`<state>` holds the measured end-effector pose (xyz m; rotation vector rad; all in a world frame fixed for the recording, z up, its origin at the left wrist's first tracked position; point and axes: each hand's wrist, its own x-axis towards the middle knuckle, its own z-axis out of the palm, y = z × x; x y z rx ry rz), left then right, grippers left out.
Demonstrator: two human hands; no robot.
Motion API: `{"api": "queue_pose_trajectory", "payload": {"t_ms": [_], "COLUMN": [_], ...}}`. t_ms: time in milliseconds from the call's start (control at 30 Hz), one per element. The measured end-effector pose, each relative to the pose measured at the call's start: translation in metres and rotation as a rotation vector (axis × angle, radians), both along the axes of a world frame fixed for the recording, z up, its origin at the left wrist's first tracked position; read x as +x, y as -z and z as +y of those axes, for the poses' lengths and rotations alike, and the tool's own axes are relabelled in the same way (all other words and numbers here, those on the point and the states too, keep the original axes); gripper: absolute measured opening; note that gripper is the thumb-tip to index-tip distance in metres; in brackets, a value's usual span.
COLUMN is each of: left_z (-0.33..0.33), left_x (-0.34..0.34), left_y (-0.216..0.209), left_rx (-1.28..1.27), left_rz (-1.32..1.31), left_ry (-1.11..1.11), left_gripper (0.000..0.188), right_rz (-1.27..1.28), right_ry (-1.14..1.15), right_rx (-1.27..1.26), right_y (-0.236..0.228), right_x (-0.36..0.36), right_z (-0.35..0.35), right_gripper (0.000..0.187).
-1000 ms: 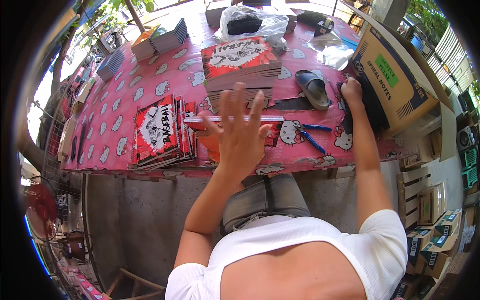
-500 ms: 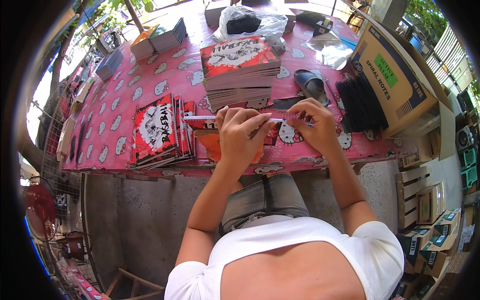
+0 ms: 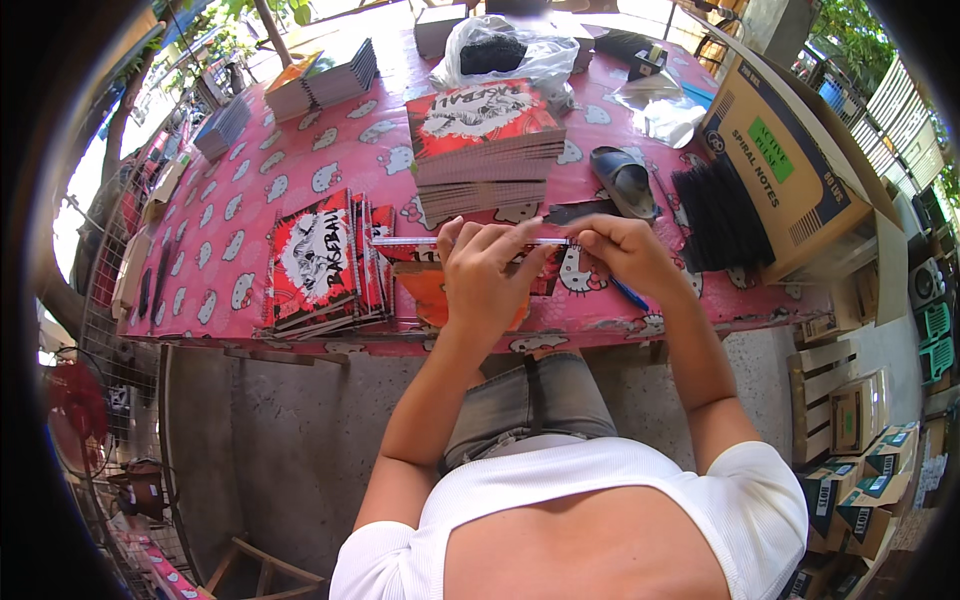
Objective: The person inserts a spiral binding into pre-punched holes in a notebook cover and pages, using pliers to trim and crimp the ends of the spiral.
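A red and black notebook (image 3: 407,250) stands on edge near the table's front, its pale page edge and bound side facing up. My left hand (image 3: 488,270) is closed over its middle, thumb and fingers pinching the upper edge. At the notebook's right end my right hand (image 3: 632,258) is closed in a pinch, fingertips together; what lies between them is too small to make out. A slim blue object (image 3: 628,293) shows just below the right hand; whether it is held or lying there is unclear. Behind the notebook's lower part is an orange piece (image 3: 425,290).
Finished-looking spiral notebooks (image 3: 312,262) lie piled at left. A tall stack of red-covered notebooks (image 3: 485,150) stands ahead. Right of it are a dark shoe-shaped object (image 3: 622,178), black coils (image 3: 715,215) and a large cardboard box (image 3: 785,150). A plastic bag (image 3: 500,60) sits farther back.
My right hand has rotated and drawn in toward the notebook's end; the dark coil piece seen at its fingertips no longer shows. The blue object now appears lower, beneath that hand. My left hand keeps its grip.
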<state>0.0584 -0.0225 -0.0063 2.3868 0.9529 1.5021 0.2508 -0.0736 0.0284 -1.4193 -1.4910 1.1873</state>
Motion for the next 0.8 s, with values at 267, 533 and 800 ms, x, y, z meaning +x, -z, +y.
{"api": "queue_pose_trajectory", "payload": {"t_ms": [267,533,800], "left_z": [0.000,0.001,-0.002], "left_x": [-0.009,-0.007,-0.009], "left_y": [0.004,0.002,0.004], "left_rx": [-0.040,0.011,0.016], "left_rz": [0.036,0.005,0.016], "left_ry": [-0.079,-0.076,-0.080], "left_gripper": [0.017,0.018,0.017], "right_rz": [-0.526,-0.588,-0.519], "right_ry": [0.157,0.257,0.127], "right_rx": [0.742,0.787,0.722], "right_y": [0.002,0.002,-0.002], "right_x": [-0.027,-0.037,-0.034], "right_z": [-0.003,-0.005,-0.005], "right_gripper": [0.023,0.011,0.013]}}
